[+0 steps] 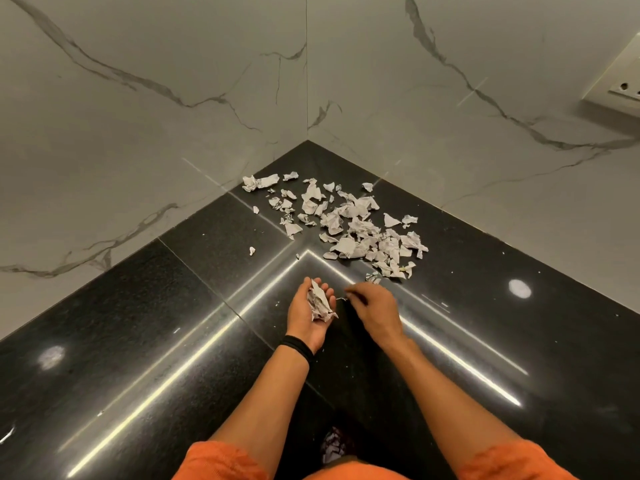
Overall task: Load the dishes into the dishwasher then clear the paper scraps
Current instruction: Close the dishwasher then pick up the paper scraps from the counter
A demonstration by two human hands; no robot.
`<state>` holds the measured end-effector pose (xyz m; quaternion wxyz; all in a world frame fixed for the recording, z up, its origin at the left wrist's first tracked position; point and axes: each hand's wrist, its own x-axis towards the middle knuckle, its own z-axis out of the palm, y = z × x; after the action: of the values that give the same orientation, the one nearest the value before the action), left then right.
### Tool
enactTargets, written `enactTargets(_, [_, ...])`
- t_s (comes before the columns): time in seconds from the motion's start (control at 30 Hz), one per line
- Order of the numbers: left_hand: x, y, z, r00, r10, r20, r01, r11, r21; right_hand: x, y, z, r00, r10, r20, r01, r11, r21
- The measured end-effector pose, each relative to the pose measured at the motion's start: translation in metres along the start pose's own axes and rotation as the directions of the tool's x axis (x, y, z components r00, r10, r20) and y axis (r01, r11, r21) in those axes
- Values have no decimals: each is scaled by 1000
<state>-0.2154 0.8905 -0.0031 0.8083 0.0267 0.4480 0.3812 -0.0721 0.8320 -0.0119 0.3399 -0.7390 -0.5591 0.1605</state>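
Note:
A spread of torn white paper scraps (360,230) lies in the corner of a black polished countertop (156,306). My left hand (300,318) is palm up just in front of the pile, with its fingers cupped round a small bunch of collected scraps (320,303). Right beside it, my right hand (375,306) is palm down and slightly blurred. Its fingertips pinch a tiny scrap (341,298) close to the left palm. No dishes and no dishwasher are in view.
Marble-look walls (173,98) close the corner on both sides. A wall socket (620,84) sits at the upper right. Single stray scraps (252,250) lie left of the pile. A black band circles my left wrist (298,344).

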Motion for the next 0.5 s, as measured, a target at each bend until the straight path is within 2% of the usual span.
enactTargets(0.03, [0,-2,0,1000,-4,-3,4,1000,7,-2,-3,-4,994,91,-57,-84,990,115])
enactTargets(0.1, [3,-9,2,1000,0,0,0,1000,30,-4,-10,-12,979,165,-119,-131,959,251])
enactTargets(0.2, [1,-19,12,997,-12,73,8,998,56,-5,-29,-21,986,139,-95,-93,919,382])
enactTargets(0.27, [-3,-24,18,989,-47,139,41,998,49,-6,-36,-19,995,83,-56,-56,924,377])
enactTargets(0.37, [-8,-20,20,985,-56,161,57,998,-2,-5,-43,-11,1000,16,2,-16,947,321])
enactTargets(0.47, [-6,-7,12,991,-46,127,52,997,-48,3,-40,-12,989,117,-96,-69,913,402])
enactTargets(0.5, [-6,-4,8,994,-40,104,48,996,-69,5,-34,-12,986,128,-108,-80,927,366])
